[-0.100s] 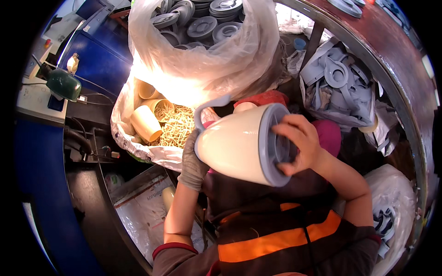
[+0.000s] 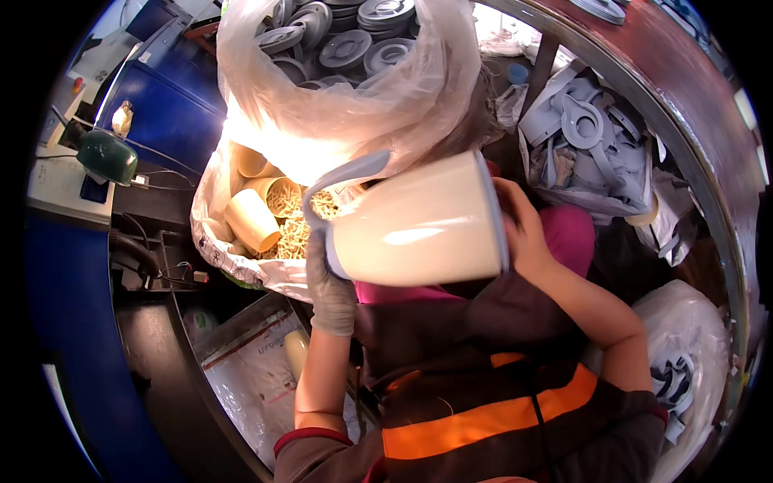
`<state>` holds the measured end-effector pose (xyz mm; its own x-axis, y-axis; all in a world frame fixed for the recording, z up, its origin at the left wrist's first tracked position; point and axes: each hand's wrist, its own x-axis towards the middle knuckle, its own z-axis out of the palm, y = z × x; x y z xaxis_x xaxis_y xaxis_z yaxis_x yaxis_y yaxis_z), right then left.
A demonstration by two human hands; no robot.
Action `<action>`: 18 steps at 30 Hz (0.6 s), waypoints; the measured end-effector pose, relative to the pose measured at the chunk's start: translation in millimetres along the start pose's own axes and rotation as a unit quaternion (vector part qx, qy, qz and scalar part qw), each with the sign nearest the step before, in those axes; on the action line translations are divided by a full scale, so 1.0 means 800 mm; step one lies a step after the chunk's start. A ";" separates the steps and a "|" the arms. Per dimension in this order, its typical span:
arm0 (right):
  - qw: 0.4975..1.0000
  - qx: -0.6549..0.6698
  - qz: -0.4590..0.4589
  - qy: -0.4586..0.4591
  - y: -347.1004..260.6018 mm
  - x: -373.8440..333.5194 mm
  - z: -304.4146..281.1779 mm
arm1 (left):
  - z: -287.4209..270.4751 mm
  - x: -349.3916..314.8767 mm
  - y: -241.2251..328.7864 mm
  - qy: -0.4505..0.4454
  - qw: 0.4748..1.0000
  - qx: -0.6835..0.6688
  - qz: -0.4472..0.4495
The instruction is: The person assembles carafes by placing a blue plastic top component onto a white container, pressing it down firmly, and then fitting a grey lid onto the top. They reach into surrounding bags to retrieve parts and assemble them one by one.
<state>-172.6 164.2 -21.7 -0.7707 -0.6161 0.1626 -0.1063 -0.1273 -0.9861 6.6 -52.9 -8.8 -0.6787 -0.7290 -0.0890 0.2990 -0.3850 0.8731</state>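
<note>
- Beyond the grip sprawled a clear plastic bag (image 2: pixel 354 121) of grey lids (image 2: pixel 346 50).
- Left of the grip, a sack (image 2: pixel 211 233) held pale scraps (image 2: pixel 296 235) and yellow cups (image 2: pixel 253 220).
- Between both hands, the cream jug (image 2: pixel 419 229) lay sideways, its grey handle (image 2: pixel 354 167) arching above.
- The left hand (image 2: pixel 328 288), gloved, was clasped round the jug's grey base (image 2: pixel 335 258).
- The right hand (image 2: pixel 525 233), bare, met the grey rim (image 2: pixel 496 205); with fingers partly hidden, I couldn't tell whether they had closed.

1. The camera sits on the person's head, left of a pair, facing steeply down.
2. Close beneath it, mid-view, are the gloved left hand (image 2: pixel 328 282) and bare right hand (image 2: pixel 525 229).
3. Its wide fisheye bends the red-brown bench (image 2: pixel 668 60) edge at right.
</note>
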 end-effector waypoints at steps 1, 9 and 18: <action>0.966 0.178 0.187 0.032 0.036 0.001 0.002 | 0.022 -0.009 0.017 -0.031 0.988 0.114 0.102; 0.971 0.135 0.113 -0.160 -0.040 -0.016 -0.057 | 0.073 0.016 0.038 -0.329 0.861 0.337 0.195; 0.971 -0.158 -0.043 0.175 -0.174 -0.065 -0.154 | -0.021 0.104 0.060 -0.021 0.866 0.441 0.235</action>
<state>-195.1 309.7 103.5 -0.9110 -0.3042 0.2785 -0.3244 0.1115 -0.9393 -24.3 -141.8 17.4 -0.6508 -0.6597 0.3759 -0.0683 0.5440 0.8363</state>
